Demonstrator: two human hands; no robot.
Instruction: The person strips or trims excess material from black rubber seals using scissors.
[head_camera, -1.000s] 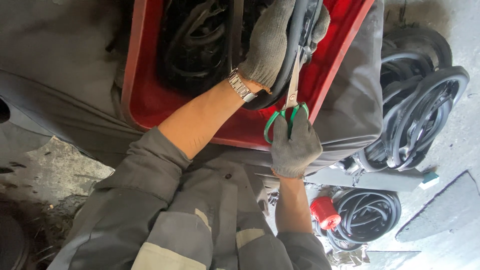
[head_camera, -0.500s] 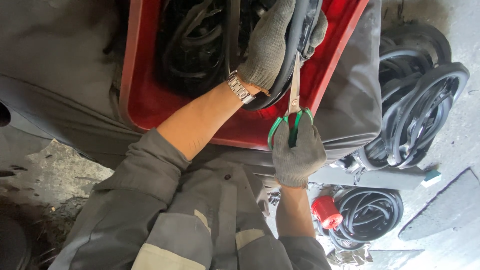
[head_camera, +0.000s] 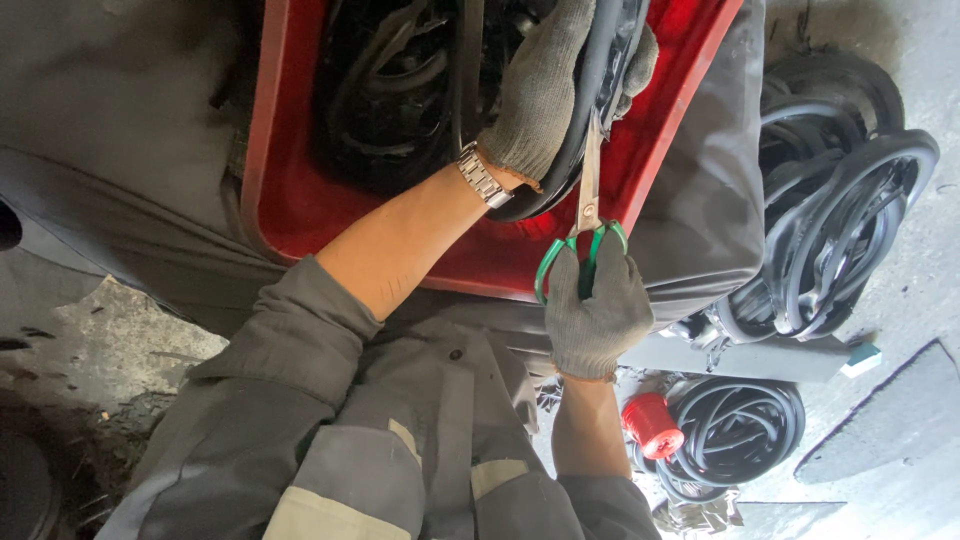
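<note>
My left hand (head_camera: 545, 90), in a grey knit glove with a metal watch at the wrist, grips a black rubber strip (head_camera: 590, 80) over a red plastic tub (head_camera: 275, 200). My right hand (head_camera: 595, 310), also gloved, holds green-handled scissors (head_camera: 585, 215) from below. The steel blades point up and sit against the rubber strip just beside my left palm. The tub holds several coiled black rubber pieces (head_camera: 390, 100).
A pile of black rubber rings (head_camera: 840, 220) lies on the concrete floor at the right. Lower down sit a smaller coil (head_camera: 735, 430) and a red cap-like object (head_camera: 652, 425). Grey fabric (head_camera: 700, 200) drapes under the tub. My grey work-suit legs fill the bottom.
The scissors' handles have come closer together and the blades have moved a little further up along the rubber strip. My left hand keeps its grip.
</note>
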